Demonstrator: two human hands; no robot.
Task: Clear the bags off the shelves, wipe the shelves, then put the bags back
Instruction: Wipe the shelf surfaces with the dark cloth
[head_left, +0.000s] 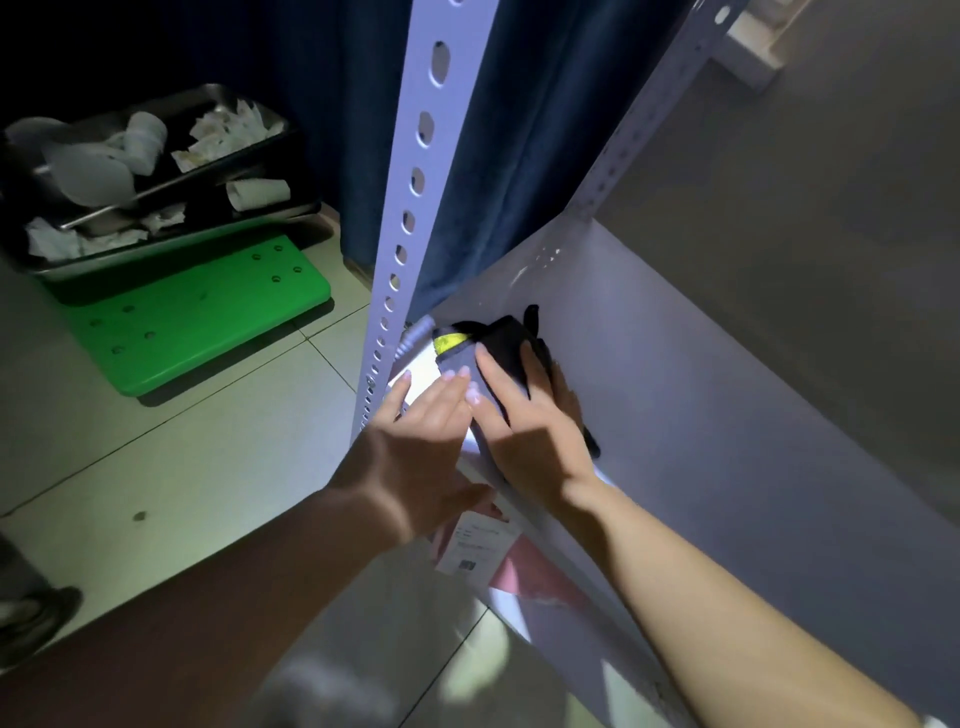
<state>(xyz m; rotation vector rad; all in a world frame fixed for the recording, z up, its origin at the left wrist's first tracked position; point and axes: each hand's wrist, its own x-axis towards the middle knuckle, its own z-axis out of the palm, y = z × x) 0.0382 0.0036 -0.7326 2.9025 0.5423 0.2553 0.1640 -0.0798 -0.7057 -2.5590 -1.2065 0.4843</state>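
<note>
Fingers of both hands straight, flat on dark bag (498, 358) at shelf (675, 415) front corner.

Dark grey-black bag (501, 353) with a yellow patch lies flat on the white shelf (701, 415), frame centre, at its front-left corner.

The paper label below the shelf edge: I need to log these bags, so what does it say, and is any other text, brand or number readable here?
Paper label: printed lines and a small square code, all too blurred to read.
Yellow patch on the dark bag: no readable marking.
Shelf post: only punched holes, no text.
Nothing else legible; both hands lie flat on the bag.
</note>
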